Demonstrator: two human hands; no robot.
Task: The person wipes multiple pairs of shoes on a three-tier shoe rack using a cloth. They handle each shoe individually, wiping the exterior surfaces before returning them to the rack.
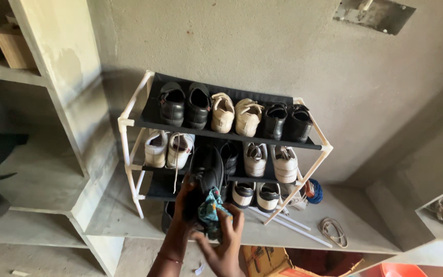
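A black shoe [207, 169] is held up in front of the middle tier of a white-framed shoe rack [129, 123], toe pointing up. The left hand [184, 201] grips it from below, fingers clamped on its heel end. The right hand [227, 241] presses a blue patterned cloth [211, 208] against the shoe's lower side — fingers closed on the cloth. Black, beige and white shoes fill the rack, which stands on a concrete ledge [355, 215].

Your black shoe [207, 169] stands toe-up before the rack's middle shelf, a crumpled teal patterned cloth [212, 209] pressed against its lower end.
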